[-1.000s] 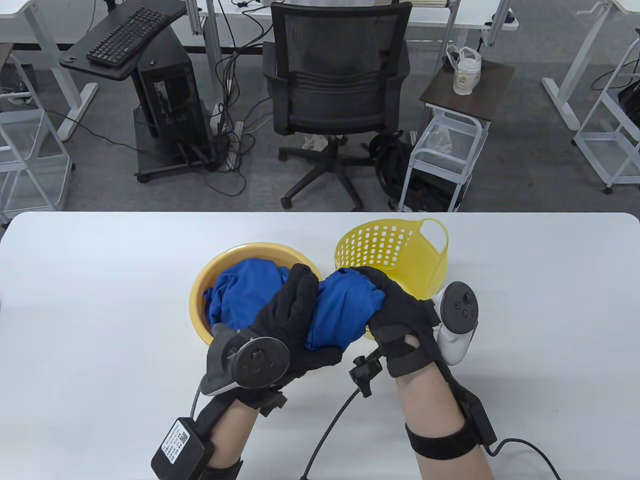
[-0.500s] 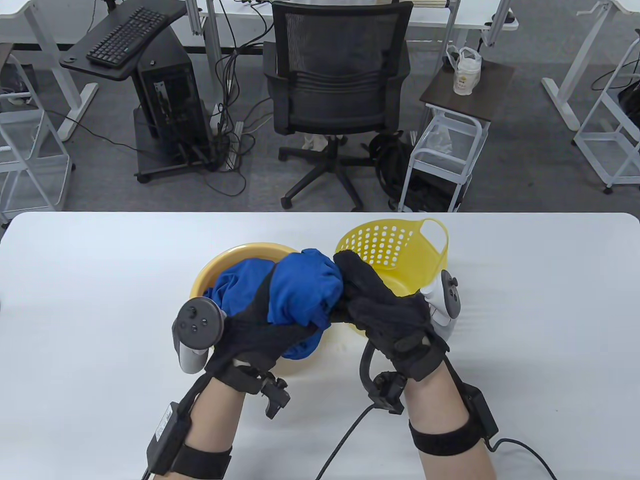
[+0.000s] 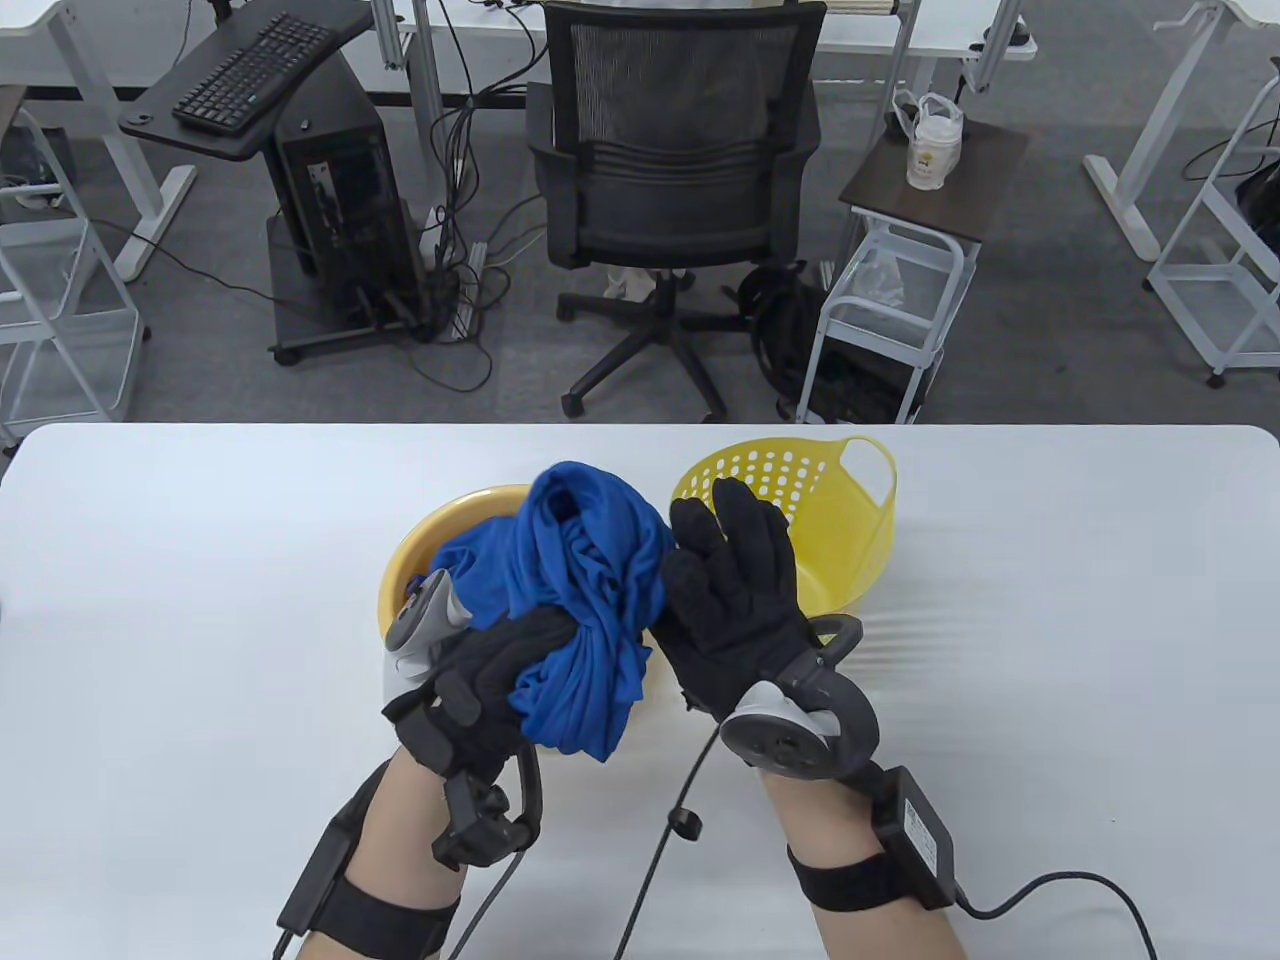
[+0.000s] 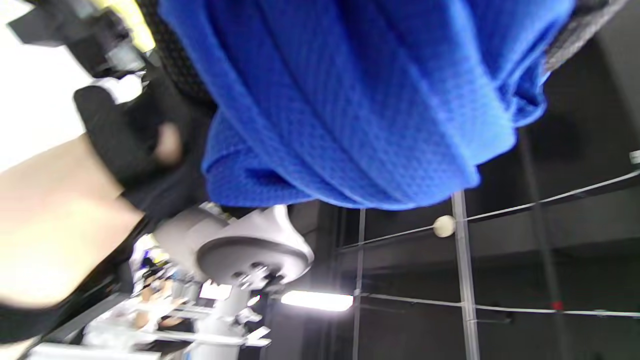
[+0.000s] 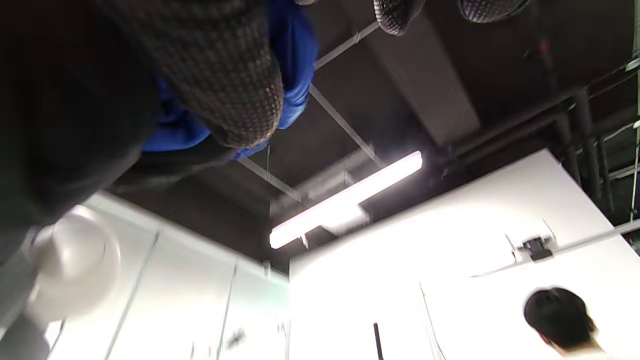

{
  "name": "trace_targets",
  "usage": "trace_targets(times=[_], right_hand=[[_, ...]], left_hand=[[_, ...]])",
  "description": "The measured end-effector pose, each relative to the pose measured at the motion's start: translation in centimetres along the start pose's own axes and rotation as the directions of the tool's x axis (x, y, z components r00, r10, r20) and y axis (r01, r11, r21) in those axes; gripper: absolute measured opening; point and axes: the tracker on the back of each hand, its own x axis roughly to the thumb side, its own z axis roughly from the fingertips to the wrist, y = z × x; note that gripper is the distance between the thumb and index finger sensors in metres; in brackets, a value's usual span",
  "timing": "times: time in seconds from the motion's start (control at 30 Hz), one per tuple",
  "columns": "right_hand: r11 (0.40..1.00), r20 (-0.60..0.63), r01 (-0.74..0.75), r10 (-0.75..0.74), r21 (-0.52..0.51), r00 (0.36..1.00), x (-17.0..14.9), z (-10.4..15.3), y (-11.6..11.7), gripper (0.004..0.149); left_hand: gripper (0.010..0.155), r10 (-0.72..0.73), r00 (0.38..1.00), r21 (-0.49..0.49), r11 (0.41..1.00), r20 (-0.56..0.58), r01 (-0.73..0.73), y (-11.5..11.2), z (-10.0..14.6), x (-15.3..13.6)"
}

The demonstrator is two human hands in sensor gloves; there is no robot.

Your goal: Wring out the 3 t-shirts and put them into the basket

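A twisted blue t-shirt (image 3: 590, 580) stands upright over the yellow bowl (image 3: 420, 545), and my left hand (image 3: 510, 665) grips its lower part. This shirt fills the top of the left wrist view (image 4: 360, 100). More blue cloth (image 3: 470, 575) lies in the bowl behind it. My right hand (image 3: 735, 585) is beside the shirt on its right with fingers spread and straight, holding nothing. In the right wrist view a bit of blue cloth (image 5: 295, 60) shows behind the gloved thumb. The yellow perforated basket (image 3: 860, 520) stands just behind the right hand.
Bowl and basket sit side by side mid-table on the white table (image 3: 1050, 650). Glove cables (image 3: 660, 850) trail toward the front edge. An office chair (image 3: 670, 170) and a small cart (image 3: 890, 300) stand beyond the far edge. A person's head (image 5: 560, 315) shows in the right wrist view.
The left hand turned and lifted the wrung shirt upright. The right hand let go of the shirt, opened its fingers and rolled so its tracker faces the front.
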Motion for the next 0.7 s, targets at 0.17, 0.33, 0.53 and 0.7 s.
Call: trace_targets(times=[0.17, 0.33, 0.53, 0.7], right_hand=[[0.992, 0.037, -0.115, 0.117, -0.041, 0.992, -1.1, 0.1, -1.2, 0.112], [0.991, 0.100, -0.127, 0.130, -0.040, 0.986, -1.3, 0.1, -2.0, 0.119], [0.972, 0.227, -0.234, 0.230, -0.010, 0.947, 0.8, -0.1, -1.3, 0.120], [0.954, 0.326, -0.298, 0.272, 0.031, 0.906, 2.2, 0.6, 0.7, 0.113]], left_hand=[[0.089, -0.014, 0.998, -0.088, 0.996, -0.053, 0.010, -0.9, -0.8, -0.9], [0.088, 0.012, 0.994, -0.165, 0.986, -0.105, -0.029, -0.7, -1.2, -1.6], [0.090, -0.143, 0.979, -0.039, 0.990, -0.148, 0.139, 0.5, 0.4, 0.2], [0.084, -0.344, 0.905, 0.103, 0.920, -0.251, 0.378, 1.7, 1.7, 1.2]])
